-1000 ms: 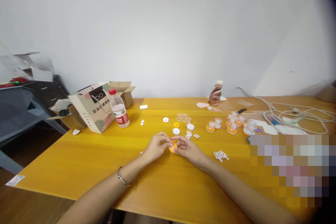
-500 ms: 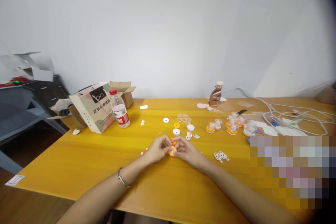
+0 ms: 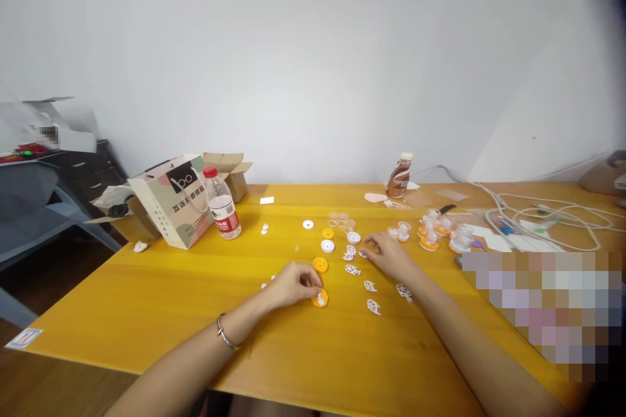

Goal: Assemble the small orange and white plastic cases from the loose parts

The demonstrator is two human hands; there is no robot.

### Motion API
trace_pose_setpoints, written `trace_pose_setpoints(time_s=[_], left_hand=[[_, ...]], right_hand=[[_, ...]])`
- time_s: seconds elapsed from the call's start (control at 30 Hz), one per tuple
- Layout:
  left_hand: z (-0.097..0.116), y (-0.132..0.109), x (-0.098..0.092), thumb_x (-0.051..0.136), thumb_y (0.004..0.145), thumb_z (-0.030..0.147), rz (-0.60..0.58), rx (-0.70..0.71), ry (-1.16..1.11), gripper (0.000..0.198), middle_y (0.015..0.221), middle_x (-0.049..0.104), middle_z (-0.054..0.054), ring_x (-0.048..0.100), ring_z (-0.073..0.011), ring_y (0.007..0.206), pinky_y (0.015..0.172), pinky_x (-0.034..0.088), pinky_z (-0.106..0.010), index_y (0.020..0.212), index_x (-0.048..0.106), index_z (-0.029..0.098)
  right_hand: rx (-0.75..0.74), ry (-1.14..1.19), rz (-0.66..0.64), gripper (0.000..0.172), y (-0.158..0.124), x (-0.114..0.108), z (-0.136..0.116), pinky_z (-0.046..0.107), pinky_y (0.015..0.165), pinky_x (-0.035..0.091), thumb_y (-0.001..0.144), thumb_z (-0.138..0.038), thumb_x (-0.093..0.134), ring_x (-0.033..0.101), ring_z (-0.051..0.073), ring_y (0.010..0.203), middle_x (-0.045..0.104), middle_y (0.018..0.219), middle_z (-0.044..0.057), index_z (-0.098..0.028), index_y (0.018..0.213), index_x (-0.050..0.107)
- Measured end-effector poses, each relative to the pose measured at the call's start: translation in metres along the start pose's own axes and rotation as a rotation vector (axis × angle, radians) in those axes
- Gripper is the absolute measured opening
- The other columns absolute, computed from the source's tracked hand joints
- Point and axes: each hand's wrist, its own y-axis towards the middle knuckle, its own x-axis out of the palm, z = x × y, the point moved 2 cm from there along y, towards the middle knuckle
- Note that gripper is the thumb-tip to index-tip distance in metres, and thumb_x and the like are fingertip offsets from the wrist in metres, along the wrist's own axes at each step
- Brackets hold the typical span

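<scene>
My left hand (image 3: 297, 285) is closed on the edge of an orange disc (image 3: 320, 303) lying on the table, with a small white knob at its centre. My right hand (image 3: 386, 253) is to the right, its fingers bent and apart, the fingertips at a white openwork plastic piece (image 3: 362, 253) that they partly hide. More white openwork pieces (image 3: 352, 270) lie between the hands. A second orange disc (image 3: 320, 265) lies just beyond my left fingers. Behind it are a white disc (image 3: 327, 246) and a smaller-looking orange disc (image 3: 328, 233).
Transparent rings (image 3: 338, 216) lie at the back. Clear-topped pieces on orange and white bases (image 3: 429, 240) stand right, near white cables (image 3: 493, 218). A brown bottle (image 3: 398, 177) stands behind. At left are a red-capped water bottle (image 3: 224, 208), a paper bag (image 3: 178, 208) and a cardboard box (image 3: 237, 182).
My hands have separated. The right hand has moved right and away from me to the white pieces, while the left stays at the orange disc, now lower and nearer me.
</scene>
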Motion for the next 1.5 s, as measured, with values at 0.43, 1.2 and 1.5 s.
trace_pose_setpoints(time_s=[0.43,1.2,1.5], left_hand=[[0.037,0.033,0.001,0.048,0.078,0.019,0.136,0.372,0.480,0.020,0.091,0.059,-0.005,0.052,-0.0157,0.088,0.081,0.038,-0.026,0.094,0.060,0.017],[0.033,0.067,0.000,0.050,0.078,0.029,0.230,0.257,0.155,0.016,0.068,0.059,-0.001,0.053,-0.0094,0.058,0.054,0.040,-0.018,0.083,0.052,0.014],[0.033,0.071,-0.001,0.044,0.081,0.025,0.198,0.321,0.331,0.018,0.087,0.063,-0.004,0.054,-0.0150,0.083,0.076,0.037,-0.026,0.089,0.059,0.017]], right_hand=[[-0.217,0.102,-0.203,0.012,-0.008,0.020,-0.023,0.025,0.061,0.039,0.074,-0.021,0.048,0.053,0.015,0.067,0.059,0.074,0.004,-0.016,0.073,0.059],[-0.085,0.715,-0.230,0.023,-0.010,0.016,-0.034,0.028,0.071,0.045,0.071,-0.034,0.056,0.061,0.016,0.075,0.066,0.082,0.004,-0.016,0.084,0.060],[0.090,0.918,-0.019,0.025,0.000,0.021,-0.018,0.026,0.066,0.045,0.058,-0.036,0.068,0.059,0.013,0.065,0.062,0.067,-0.001,-0.017,0.067,0.054]])
